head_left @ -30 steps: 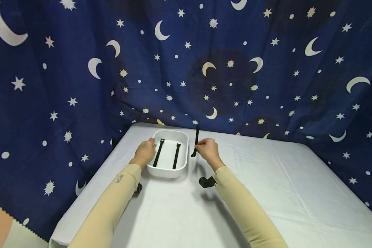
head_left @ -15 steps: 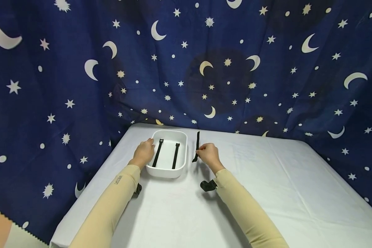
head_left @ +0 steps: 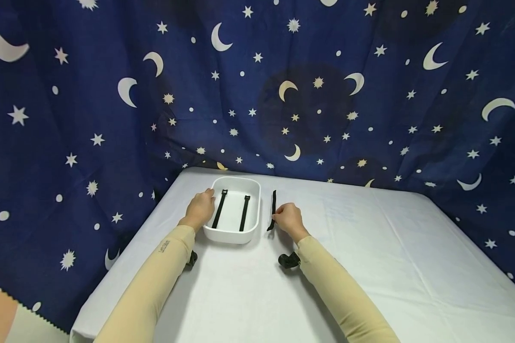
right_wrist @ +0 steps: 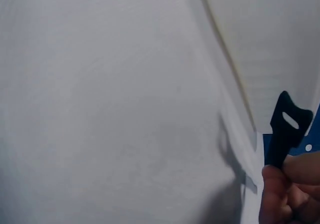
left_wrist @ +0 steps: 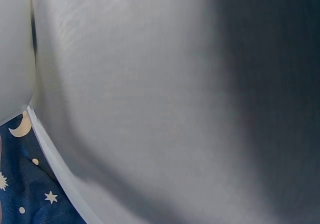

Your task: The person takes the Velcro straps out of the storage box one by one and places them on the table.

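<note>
A white plastic box (head_left: 228,236) stands on the table, its outer wall (left_wrist: 15,53) also visible in the left wrist view. My left hand (head_left: 200,209) grips its left rim; the thumb is hidden. Inside lie two black hook-and-loop cable ties, the left tie (head_left: 220,209) and the right tie (head_left: 244,214), roughly parallel and apart. Just right of the box, my right hand (head_left: 289,219) pinches a third black cable tie (head_left: 274,201) between thumb and finger. Its slotted head (right_wrist: 291,119) sticks out past the fingertips in the right wrist view.
A white cloth (head_left: 369,267) covers the table. Behind it hangs a dark blue curtain (head_left: 317,114) with moons and stars. A black wrist mount (head_left: 289,260) sits below the right sleeve, another mount (head_left: 191,260) beside the left one.
My right hand has come lower and slightly nearer to me, bringing the pinched cable tie down toward the table. The left hand and the box stay in place.
</note>
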`<state>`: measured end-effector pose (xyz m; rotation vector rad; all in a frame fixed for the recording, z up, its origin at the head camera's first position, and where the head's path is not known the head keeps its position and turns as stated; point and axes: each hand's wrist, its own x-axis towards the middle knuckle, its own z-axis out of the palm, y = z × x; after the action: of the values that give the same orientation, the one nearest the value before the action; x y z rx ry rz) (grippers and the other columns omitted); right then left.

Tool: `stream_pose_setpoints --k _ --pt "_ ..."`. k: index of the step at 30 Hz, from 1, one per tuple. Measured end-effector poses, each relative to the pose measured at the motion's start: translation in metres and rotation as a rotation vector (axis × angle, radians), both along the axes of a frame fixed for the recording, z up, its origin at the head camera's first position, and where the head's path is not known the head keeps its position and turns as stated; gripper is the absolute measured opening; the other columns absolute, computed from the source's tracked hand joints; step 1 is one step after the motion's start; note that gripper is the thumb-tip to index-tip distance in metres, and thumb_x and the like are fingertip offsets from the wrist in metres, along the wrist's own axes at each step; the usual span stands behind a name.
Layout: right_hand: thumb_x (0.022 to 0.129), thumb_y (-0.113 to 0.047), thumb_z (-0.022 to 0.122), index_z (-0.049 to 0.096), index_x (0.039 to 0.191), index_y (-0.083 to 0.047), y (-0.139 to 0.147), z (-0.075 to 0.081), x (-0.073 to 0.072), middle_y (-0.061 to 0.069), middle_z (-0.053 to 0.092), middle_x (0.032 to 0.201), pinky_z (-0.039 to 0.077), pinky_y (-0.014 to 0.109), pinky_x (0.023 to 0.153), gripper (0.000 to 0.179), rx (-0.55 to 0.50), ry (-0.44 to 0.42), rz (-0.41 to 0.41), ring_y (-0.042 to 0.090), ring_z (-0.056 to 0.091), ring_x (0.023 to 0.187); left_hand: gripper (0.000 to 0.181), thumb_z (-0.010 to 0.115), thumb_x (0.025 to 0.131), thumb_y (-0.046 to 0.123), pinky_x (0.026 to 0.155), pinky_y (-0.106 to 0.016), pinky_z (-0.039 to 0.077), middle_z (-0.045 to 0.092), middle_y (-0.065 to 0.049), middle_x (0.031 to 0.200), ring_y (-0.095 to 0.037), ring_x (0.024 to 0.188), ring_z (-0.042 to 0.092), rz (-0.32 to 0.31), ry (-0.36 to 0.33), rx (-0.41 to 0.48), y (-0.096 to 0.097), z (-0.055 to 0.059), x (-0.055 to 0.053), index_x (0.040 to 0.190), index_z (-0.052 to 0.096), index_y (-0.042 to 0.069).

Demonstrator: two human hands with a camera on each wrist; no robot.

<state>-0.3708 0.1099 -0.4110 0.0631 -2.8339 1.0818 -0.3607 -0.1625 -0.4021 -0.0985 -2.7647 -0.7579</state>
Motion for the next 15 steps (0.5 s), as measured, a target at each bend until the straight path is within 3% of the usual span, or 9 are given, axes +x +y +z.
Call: stream_pose_setpoints --k 5,15 --pt "0.087 -0.012 0.074 0.077 0.087 0.0 0.0007 -0.0047 0.0007 0.014 0.075 0.089 0.053 0.028 0.061 0.012 0.047 -0.011 0.005 0.022 0.064 0.075 0.04 0.047 0.104 0.01 0.108 -0.051 0.049 0.051 -0.025 0.147 -0.041 0.131 0.055 0.001 0.001 0.006 -0.0002 -0.0001 -0.0002 0.141 0.052 -0.004" --pt "0.087 -0.011 0.074 0.075 0.077 -0.002 0.0013 -0.0089 0.0009 0.01 0.072 0.076 0.045 0.023 0.052 0.013 0.089 -0.017 0.011 0.018 0.059 0.062 0.04 0.047 0.104 0.01 0.108 -0.051 0.048 0.05 -0.024 0.148 -0.041 0.132 0.054 0.003 0.005 0.018 0.0007 0.0005 0.0016 0.141 0.052 -0.005"
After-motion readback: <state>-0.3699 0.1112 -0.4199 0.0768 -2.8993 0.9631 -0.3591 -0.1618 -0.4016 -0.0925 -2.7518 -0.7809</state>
